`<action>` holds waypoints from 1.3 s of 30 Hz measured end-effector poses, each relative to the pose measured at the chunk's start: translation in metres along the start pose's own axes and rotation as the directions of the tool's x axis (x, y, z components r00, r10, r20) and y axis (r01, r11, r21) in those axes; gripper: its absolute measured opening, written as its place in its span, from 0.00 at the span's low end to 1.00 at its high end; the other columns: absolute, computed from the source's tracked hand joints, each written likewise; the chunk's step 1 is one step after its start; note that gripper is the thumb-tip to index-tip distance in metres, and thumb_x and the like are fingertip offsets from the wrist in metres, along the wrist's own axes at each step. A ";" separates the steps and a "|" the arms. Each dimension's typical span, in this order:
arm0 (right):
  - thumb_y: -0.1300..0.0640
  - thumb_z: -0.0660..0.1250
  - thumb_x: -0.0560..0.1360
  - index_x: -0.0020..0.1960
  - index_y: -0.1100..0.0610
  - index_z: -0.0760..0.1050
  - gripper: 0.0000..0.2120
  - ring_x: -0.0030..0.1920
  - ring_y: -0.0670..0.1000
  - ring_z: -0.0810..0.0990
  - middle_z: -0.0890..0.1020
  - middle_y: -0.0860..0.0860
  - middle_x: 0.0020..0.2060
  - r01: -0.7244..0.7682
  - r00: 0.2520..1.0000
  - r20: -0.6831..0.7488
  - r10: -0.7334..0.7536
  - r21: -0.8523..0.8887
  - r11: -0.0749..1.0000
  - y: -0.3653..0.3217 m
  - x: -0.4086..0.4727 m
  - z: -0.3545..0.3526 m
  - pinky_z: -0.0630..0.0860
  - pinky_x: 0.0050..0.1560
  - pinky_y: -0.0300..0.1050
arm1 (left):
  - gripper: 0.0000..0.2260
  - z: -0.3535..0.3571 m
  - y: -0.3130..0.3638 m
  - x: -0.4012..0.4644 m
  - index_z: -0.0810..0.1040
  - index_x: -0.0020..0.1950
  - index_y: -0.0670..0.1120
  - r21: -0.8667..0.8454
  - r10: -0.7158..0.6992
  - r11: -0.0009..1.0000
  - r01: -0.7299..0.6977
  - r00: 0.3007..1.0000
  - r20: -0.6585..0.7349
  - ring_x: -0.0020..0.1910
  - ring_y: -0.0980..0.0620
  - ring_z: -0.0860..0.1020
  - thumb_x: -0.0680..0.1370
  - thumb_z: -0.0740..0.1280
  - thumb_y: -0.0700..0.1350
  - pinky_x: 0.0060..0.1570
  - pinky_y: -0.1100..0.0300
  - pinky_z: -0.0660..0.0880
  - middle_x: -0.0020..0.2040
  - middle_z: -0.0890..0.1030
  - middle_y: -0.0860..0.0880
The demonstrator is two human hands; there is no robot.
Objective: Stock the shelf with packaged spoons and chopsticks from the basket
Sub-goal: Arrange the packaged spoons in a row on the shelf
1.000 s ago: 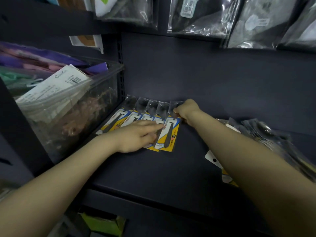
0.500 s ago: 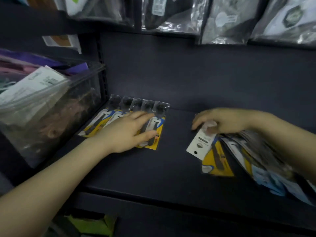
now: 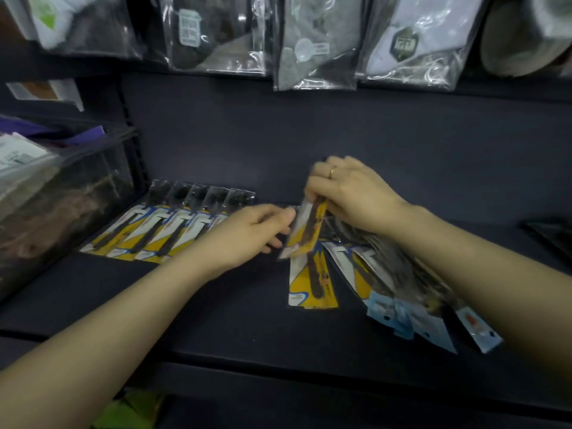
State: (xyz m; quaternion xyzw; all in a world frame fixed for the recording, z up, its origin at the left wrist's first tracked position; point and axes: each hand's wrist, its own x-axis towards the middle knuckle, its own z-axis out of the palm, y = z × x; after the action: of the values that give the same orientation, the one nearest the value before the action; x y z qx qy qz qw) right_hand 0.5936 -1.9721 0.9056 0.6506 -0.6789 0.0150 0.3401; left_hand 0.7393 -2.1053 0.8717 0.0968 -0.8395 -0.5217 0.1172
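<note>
From the head view, five yellow-carded spoon packs (image 3: 173, 226) lie in a neat row at the left of the dark shelf (image 3: 241, 323). The right hand (image 3: 346, 193) pinches another spoon pack (image 3: 306, 232), tilted up off the loose pile (image 3: 387, 274); the left hand (image 3: 250, 235), fingers relaxed, reaches to it. Much of the pile remains unsorted.

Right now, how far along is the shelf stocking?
Done: a row of yellow-carded spoon packets lies fanned on the dark shelf. In hand: right hand lifts another yellow packet; left hand reaches for it. Left: the loose pile of packets.
</note>
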 end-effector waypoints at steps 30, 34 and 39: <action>0.64 0.66 0.73 0.52 0.70 0.79 0.11 0.37 0.54 0.75 0.78 0.58 0.36 -0.843 0.534 0.756 0.378 0.443 0.305 0.040 0.027 0.079 0.69 0.39 0.43 | 0.08 -0.013 -0.010 -0.079 0.79 0.49 0.47 -0.208 -0.320 0.947 0.247 0.806 -0.499 0.40 0.50 0.78 0.77 0.62 0.38 0.46 0.56 0.73 0.45 0.81 0.46; 0.71 0.61 0.73 0.37 0.63 0.78 0.10 0.32 0.50 0.72 0.75 0.55 0.31 -0.821 0.567 0.679 0.466 0.513 0.251 0.037 0.030 0.071 0.70 0.26 0.33 | 0.07 -0.034 -0.019 -0.074 0.78 0.46 0.50 -0.175 -0.317 0.948 0.265 0.810 -0.494 0.45 0.51 0.78 0.76 0.63 0.39 0.52 0.59 0.72 0.47 0.81 0.48; 0.65 0.65 0.73 0.52 0.66 0.79 0.09 0.57 0.58 0.78 0.81 0.61 0.52 -0.767 0.641 0.538 0.547 0.465 0.442 0.029 0.044 0.061 0.73 0.56 0.43 | 0.10 -0.070 -0.037 -0.078 0.76 0.57 0.43 -0.035 -0.272 0.957 0.286 0.856 -0.440 0.48 0.49 0.78 0.76 0.64 0.37 0.55 0.56 0.72 0.51 0.81 0.44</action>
State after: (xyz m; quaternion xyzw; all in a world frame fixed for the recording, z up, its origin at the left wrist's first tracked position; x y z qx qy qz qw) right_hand 0.5442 -2.0345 0.8923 0.3978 -0.8706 0.2838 -0.0572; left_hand 0.8360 -2.1587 0.8609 0.3346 -0.7762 -0.4845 0.2255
